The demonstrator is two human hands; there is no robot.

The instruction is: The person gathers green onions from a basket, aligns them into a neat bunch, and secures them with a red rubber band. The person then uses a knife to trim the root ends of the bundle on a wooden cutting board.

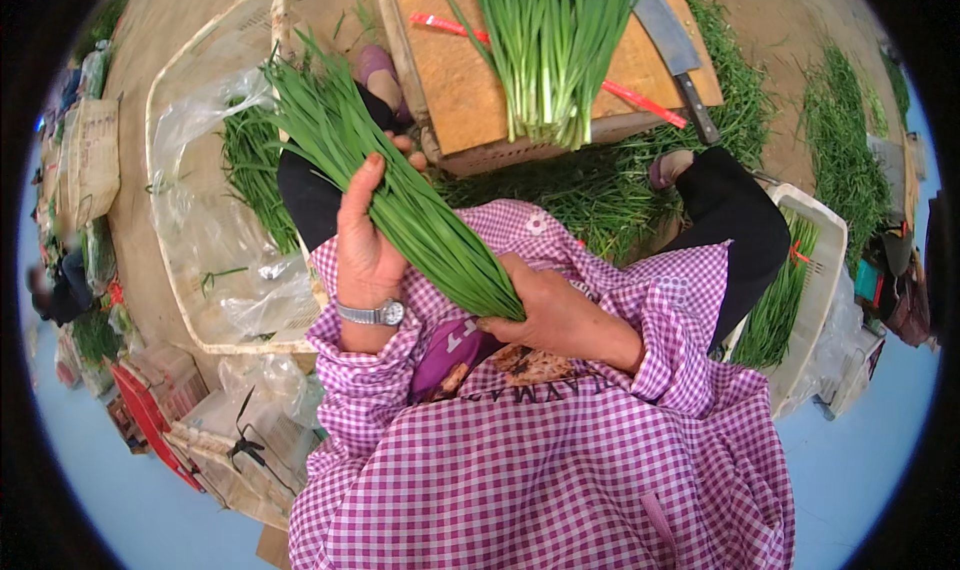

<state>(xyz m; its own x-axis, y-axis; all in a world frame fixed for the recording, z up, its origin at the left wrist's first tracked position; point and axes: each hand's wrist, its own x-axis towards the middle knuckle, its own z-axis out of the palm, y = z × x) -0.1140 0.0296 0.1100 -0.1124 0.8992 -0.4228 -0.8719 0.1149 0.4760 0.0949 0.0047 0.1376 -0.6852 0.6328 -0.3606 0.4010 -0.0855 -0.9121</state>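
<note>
Head view: chive bunch (432, 227) ctr frame, slanting to upper L; L hand (371, 242) fingers wrapped round middle; R hand (562, 317) fingers closed on lower-R end; best grip snug w/o crushing, strands aligned.

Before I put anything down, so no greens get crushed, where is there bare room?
The wooden board is bare at its near left corner, between its edges, the red strip and the chive bunch. Brown floor shows between the trimmings right of the board and the heap beyond. Crowded: around the cleaver, and the green-strewn floor below the board.
</note>
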